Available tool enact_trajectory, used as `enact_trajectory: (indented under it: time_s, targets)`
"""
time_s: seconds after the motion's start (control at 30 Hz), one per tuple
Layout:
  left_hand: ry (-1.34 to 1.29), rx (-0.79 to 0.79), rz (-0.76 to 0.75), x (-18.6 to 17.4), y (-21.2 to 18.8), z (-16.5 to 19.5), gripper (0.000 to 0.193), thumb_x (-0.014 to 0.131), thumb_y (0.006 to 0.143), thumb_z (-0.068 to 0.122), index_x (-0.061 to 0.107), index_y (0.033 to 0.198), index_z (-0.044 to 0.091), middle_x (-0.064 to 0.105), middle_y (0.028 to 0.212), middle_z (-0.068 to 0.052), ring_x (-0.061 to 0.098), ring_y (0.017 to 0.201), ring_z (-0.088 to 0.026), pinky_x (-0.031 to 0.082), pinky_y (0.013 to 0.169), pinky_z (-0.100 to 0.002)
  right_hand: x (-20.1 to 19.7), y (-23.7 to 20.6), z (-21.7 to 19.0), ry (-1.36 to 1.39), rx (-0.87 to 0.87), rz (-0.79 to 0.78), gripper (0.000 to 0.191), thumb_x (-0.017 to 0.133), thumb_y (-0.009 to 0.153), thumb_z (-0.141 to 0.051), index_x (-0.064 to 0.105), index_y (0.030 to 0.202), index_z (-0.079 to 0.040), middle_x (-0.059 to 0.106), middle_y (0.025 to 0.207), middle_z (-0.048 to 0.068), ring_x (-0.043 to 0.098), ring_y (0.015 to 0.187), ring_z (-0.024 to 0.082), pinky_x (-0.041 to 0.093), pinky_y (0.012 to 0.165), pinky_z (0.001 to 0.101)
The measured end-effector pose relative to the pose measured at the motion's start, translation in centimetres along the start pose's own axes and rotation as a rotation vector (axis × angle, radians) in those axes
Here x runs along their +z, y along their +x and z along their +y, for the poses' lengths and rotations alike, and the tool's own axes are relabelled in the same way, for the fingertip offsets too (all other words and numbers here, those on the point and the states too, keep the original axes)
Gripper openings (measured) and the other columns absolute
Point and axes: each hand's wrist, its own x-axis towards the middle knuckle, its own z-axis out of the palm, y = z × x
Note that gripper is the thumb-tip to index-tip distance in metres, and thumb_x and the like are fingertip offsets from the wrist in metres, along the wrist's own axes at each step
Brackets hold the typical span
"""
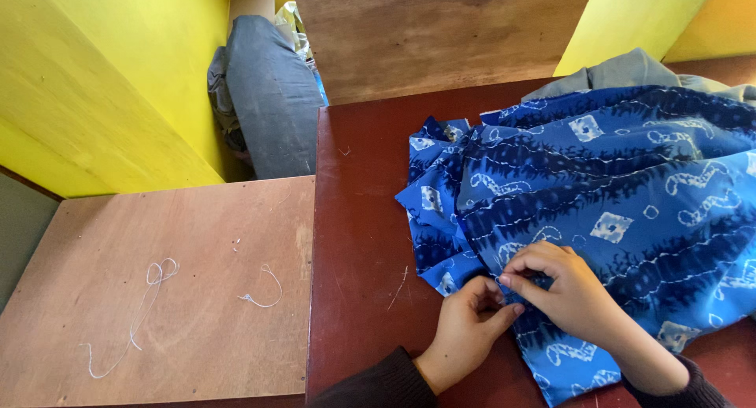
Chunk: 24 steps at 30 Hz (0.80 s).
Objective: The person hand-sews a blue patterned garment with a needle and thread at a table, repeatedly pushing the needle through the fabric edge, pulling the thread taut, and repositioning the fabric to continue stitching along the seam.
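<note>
My left hand (465, 329) and right hand (571, 294) meet at the near edge of the blue patterned cotton cloth (614, 211) — both pinch the same fold, fingertips touching. The cloth lies on the dark red table (358, 242), spreading away to my right. Loose white threads (146, 298) lie well apart on the plywood board (181, 282) — left side.

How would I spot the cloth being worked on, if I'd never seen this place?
Find the dark red table beside the pale plywood board. On its right side lies the blue cloth, with the left hand and right hand pinching its edge. Unlike the grey cloth behind it, it has white patterns.
</note>
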Motion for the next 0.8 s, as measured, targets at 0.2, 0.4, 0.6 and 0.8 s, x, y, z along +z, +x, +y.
enact_trajectory:
  time_s: [0.2, 0.4, 0.6, 0.8]
  targets:
    - [0.024, -0.034, 0.018, -0.3, -0.1, -0.6, 0.018, 0.073, 0.097, 0.004, 0.057, 0.090, 0.003, 0.061, 0.080, 0.003, 0.055, 0.074, -0.002, 0.046, 0.064, -0.021, -0.2, 0.2, 0.7, -0.009, -0.055, -0.007, 0.014, 0.079, 0.077, -0.018, 0.075, 0.079, -0.005, 0.071, 0.082, 0.003, 0.064, 0.085, 0.020, 0.053, 0.072, 0.0337]
    - [0.033, -0.024, 0.007, -0.3, -0.1, -0.7, 0.014, 0.072, 0.098, 0.004, 0.060, 0.091, 0.004, 0.065, 0.084, 0.002, 0.057, 0.078, -0.002, 0.047, 0.066, -0.021, -0.6, 0.0, 2.3, 0.036, -0.145, -0.111, 0.009, 0.079, 0.077, -0.013, 0.076, 0.077, -0.005, 0.073, 0.083, 0.002, 0.064, 0.084, 0.018, 0.053, 0.074, 0.0315]
    - [-0.009, -0.119, -0.016, -0.6, 0.0, -0.7, 0.014, 0.072, 0.099, 0.005, 0.059, 0.093, 0.004, 0.063, 0.082, 0.002, 0.055, 0.074, -0.003, 0.045, 0.064, -0.021, 0.8, 0.5, 4.2, 0.331, 0.061, -0.043, 0.008, 0.076, 0.082, -0.008, 0.077, 0.083, 0.000, 0.068, 0.090, 0.006, 0.067, 0.085, 0.015, 0.052, 0.076, 0.0299]
    - [-0.122, -0.097, 0.022, -0.3, 0.1, -0.7, 0.011, 0.070, 0.097, 0.003, 0.059, 0.097, 0.005, 0.065, 0.084, 0.002, 0.062, 0.076, -0.004, 0.052, 0.069, -0.020, 0.0, 0.7, 4.0, 0.300, 0.199, -0.160, 0.011, 0.075, 0.083, -0.010, 0.077, 0.086, 0.000, 0.070, 0.091, 0.005, 0.066, 0.083, 0.014, 0.053, 0.075, 0.0298]
